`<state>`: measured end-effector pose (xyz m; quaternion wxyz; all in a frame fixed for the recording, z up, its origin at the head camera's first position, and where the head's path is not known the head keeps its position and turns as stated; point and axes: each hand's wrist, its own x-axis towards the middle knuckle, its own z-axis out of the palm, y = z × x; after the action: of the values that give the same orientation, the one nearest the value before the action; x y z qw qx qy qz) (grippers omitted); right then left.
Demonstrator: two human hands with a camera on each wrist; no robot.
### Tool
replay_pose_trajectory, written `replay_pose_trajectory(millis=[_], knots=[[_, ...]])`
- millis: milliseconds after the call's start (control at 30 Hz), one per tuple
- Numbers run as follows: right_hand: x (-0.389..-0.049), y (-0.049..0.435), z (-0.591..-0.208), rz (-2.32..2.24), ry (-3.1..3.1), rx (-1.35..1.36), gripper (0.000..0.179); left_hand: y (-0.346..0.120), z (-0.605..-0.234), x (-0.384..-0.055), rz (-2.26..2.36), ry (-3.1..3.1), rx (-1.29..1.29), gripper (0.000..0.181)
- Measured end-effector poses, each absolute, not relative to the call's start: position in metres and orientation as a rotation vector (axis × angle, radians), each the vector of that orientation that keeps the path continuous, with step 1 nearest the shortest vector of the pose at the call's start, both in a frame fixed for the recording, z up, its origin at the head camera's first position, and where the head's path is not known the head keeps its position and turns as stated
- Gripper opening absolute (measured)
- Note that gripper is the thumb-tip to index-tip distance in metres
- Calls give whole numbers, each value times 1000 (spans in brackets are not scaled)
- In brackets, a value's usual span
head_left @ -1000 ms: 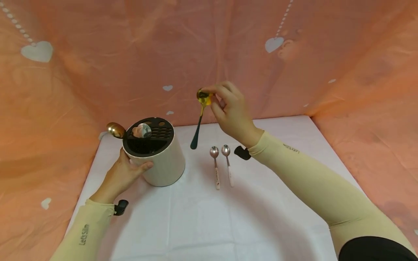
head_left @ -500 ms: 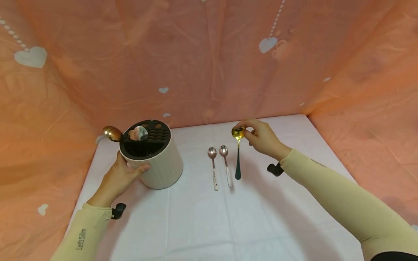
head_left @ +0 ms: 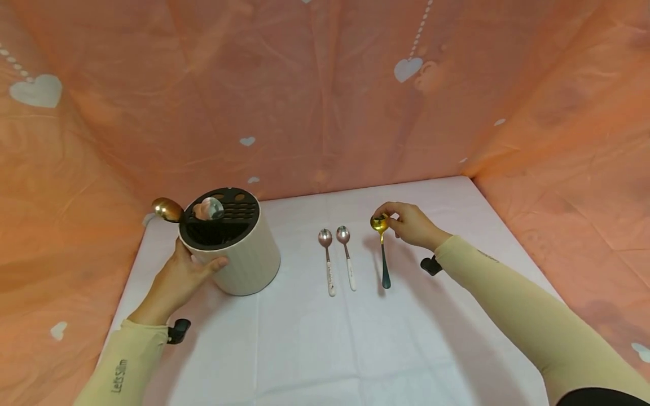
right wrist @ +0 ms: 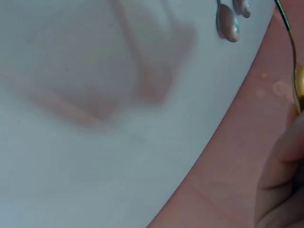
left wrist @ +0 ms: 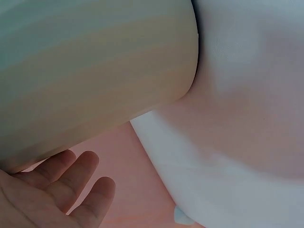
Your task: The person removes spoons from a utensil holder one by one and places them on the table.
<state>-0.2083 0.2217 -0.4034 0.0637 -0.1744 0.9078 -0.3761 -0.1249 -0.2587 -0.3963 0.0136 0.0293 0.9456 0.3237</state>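
Narrow right grip (head_left: 409, 224) on gold-bowled spoon (head_left: 383, 257)

The left sleeve (head_left: 119, 363), at the lower left of the head view, bore "Let's Slim" in dark letters running upward. Print on the right sleeve (head_left: 500, 313), right of centre, was too slanted to read. Marks on a spoon (head_left: 328, 265) handle, below the frame's middle, were too small.

Holder (left wrist: 104, 71) top off-frame, L-wrist cam
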Motion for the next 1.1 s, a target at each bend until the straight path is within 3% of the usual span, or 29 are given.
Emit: replay_pose_trajectory(millis=[1100], knots=[[-244, 194, -445, -905, 2879, -650, 24, -258, -399, -127, 1031, 2943, 80, 106]])
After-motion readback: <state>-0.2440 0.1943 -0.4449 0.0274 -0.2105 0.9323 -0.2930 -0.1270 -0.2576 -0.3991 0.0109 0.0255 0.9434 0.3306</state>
